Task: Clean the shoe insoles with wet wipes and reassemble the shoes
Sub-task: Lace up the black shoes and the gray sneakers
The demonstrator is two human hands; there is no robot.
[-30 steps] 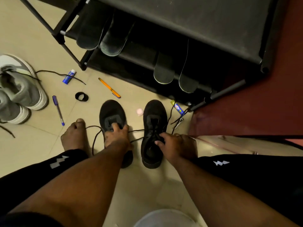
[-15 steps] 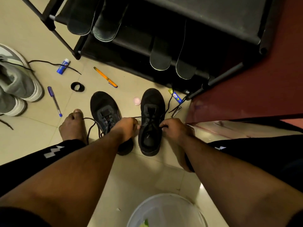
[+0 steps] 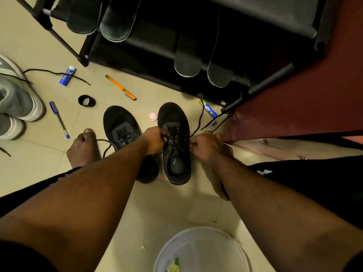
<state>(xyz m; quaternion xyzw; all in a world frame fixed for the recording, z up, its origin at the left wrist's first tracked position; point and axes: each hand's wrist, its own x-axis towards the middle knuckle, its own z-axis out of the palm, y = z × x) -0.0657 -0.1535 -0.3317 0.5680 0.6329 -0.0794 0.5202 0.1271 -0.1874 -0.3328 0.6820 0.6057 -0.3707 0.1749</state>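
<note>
Black sneaker point(image 3: 175, 146), right of pair, set on tile floor point(image 3: 39, 46) at 12 o'clock from viewer. Lace point(image 3: 198, 122) pinched by left hand point(image 3: 157, 140) and right hand point(image 3: 206, 148), fingers curled tight. Lace judged light, limp; best held near eyelets. Upper soft, sole stiffer.

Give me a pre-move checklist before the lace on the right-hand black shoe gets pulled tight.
1. Left hand has a grip on the lace at the tongue of the right-hand black shoe: ok.
2. Right hand pinches the lace end beside the shoe: ok.
3. Insole seated inside this shoe: cannot tell, opening too dark.
4. Shoe flat on the floor: ok.
5. Other black shoe laced: not ok, its lace trails loose on the floor.
6. All insoles refitted: not ok, four insoles lean on the rack.
</note>
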